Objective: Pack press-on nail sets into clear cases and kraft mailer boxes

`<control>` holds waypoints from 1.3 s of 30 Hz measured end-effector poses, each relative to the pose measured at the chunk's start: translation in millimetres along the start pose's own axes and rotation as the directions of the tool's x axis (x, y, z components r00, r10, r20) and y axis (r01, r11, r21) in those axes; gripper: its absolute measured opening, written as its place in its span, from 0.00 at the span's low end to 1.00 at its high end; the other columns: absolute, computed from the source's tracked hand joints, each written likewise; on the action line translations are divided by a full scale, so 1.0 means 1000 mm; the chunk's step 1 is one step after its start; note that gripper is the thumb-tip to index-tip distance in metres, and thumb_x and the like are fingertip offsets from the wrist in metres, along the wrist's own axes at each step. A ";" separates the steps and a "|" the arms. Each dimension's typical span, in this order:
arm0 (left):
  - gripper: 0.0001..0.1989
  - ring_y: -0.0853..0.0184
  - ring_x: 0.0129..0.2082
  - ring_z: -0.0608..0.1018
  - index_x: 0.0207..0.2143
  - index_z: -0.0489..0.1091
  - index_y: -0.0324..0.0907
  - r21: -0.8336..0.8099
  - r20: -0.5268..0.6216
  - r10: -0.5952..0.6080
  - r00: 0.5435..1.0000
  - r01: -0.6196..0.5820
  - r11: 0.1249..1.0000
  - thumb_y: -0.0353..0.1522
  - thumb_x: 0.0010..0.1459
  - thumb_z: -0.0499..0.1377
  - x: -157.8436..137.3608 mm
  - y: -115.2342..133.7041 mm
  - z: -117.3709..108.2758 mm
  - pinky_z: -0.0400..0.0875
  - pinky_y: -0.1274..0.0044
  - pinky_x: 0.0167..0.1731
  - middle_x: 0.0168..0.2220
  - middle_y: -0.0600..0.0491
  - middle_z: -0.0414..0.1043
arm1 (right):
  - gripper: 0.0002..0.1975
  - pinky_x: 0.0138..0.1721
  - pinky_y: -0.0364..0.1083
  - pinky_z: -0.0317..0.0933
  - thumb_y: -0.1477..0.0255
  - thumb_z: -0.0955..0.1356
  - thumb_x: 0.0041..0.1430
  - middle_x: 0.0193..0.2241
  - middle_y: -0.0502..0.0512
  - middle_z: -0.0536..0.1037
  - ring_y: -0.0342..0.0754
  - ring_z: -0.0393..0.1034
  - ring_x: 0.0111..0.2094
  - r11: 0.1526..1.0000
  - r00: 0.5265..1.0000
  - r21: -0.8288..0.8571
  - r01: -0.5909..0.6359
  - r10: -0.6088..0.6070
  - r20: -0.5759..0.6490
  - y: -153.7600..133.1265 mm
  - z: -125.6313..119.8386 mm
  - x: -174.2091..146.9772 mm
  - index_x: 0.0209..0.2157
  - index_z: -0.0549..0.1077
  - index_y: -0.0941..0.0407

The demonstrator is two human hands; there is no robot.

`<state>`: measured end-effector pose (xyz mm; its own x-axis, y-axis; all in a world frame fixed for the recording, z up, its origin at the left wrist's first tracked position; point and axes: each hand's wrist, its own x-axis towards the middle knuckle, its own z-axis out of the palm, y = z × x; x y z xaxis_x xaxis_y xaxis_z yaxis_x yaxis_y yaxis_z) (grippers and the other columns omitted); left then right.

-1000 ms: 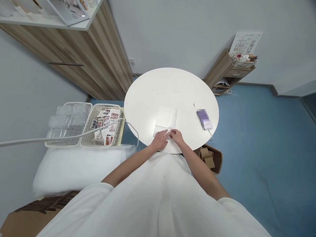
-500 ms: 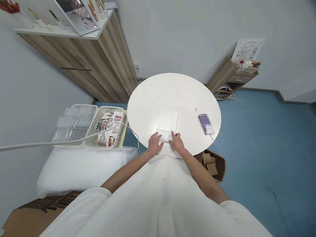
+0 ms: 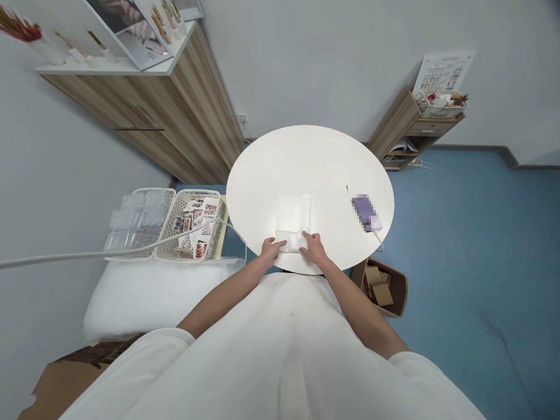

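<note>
On the round white table (image 3: pixel 326 154) lies a thin, pale, translucent wrapping sheet (image 3: pixel 287 214), with its right edge folded in. Its near end is turned over into a flat white folded bundle (image 3: pixel 289 240) close to the table's front edge; what is inside, if anything, cannot be made out. My left hand (image 3: pixel 271 249) grips the bundle's left end, the thumb laid across its top. At the right end my right hand (image 3: pixel 313 248) has closed on it, thumb and fingers at the corner.
A blurred-out purple phone (image 3: pixel 366 212) with a cable lies at the table's right. Left of the table stand a basket of nail-set cards (image 3: pixel 192 233) and a basket of clear plastic boxes (image 3: pixel 140 219), above white wrapping material (image 3: pixel 161 297). A carton (image 3: pixel 398 291) with small brown boxes sits lower right.
My left hand has shifted from over the fold to the bundle's left end, its fingers now off the top. My right hand stays at the right end. The camera view has shifted slightly.
</note>
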<state>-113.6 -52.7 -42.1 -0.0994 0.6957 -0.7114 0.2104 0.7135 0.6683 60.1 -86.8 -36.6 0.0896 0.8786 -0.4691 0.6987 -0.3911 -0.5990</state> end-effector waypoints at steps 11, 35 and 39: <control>0.13 0.71 0.24 0.67 0.24 0.60 0.42 0.190 0.191 0.130 0.973 -0.167 0.968 0.37 0.44 0.61 0.000 0.003 -0.005 0.61 0.78 0.25 0.24 0.56 0.62 | 0.34 0.47 0.45 0.58 0.69 0.67 0.49 0.47 0.55 0.57 0.47 0.63 0.45 0.999 1.000 0.047 0.006 -0.007 0.023 0.003 0.000 -0.006 0.58 0.54 0.50; 0.16 0.59 0.42 0.69 0.42 0.69 0.42 0.484 0.580 0.560 0.592 -0.803 0.347 0.32 0.48 0.55 -0.037 -0.013 0.029 0.66 0.68 0.43 0.40 0.47 0.66 | 0.24 0.40 0.45 0.60 0.66 0.61 0.53 0.34 0.52 0.71 0.45 0.66 0.35 0.986 0.996 0.160 -0.035 0.048 -0.075 -0.004 0.004 0.004 0.52 0.62 0.55; 0.14 0.62 0.43 0.70 0.42 0.70 0.44 0.415 0.548 0.592 0.590 -0.807 0.420 0.33 0.53 0.52 -0.032 -0.009 0.019 0.65 0.69 0.47 0.41 0.49 0.69 | 0.23 0.40 0.45 0.60 0.69 0.62 0.52 0.34 0.52 0.68 0.45 0.64 0.35 0.997 0.990 0.080 0.010 0.002 -0.142 -0.001 0.012 0.003 0.52 0.62 0.54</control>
<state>-93.7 -83.0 -29.3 0.5991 0.7878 -0.1434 0.5726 -0.2963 0.7644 51.2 -86.7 -45.0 0.1905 0.9078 -0.3737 0.6408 -0.4033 -0.6532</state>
